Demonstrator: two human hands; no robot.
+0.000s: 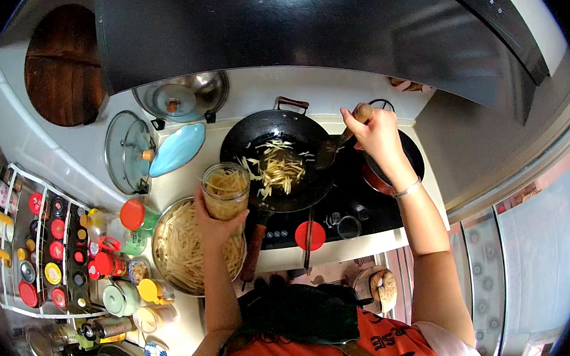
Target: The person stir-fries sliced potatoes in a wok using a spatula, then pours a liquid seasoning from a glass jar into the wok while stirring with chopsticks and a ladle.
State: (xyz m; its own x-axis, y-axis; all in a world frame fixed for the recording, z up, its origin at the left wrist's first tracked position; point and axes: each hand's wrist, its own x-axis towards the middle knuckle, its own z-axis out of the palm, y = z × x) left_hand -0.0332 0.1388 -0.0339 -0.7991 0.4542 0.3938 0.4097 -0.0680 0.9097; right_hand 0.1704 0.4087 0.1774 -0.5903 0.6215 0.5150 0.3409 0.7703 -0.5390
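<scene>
My left hand (pixel 220 224) grips a glass jar (pixel 226 190) of pale shredded strips, held just left of the wok. Below that hand, partly hidden by it, a steel bowl (pixel 163 270) holds many pale shreds. My right hand (pixel 378 131) is closed on the wooden handle of a spatula (pixel 327 153), whose dark blade rests at the right side of the black wok (pixel 306 125). Pale yellow strips (pixel 282 170) lie in the middle of the wok. A red lid (pixel 310 236) with brown chopsticks (pixel 310 249) across it lies at the cooktop's front.
A second pan (pixel 410 154) sits behind my right forearm. Glass lids (pixel 130 151) and a blue leaf-shaped dish (pixel 178 149) stand at the back left. Jars and a white spice rack (pixel 48 316) crowd the left. A dark range hood (pixel 252 33) overhangs the cooktop.
</scene>
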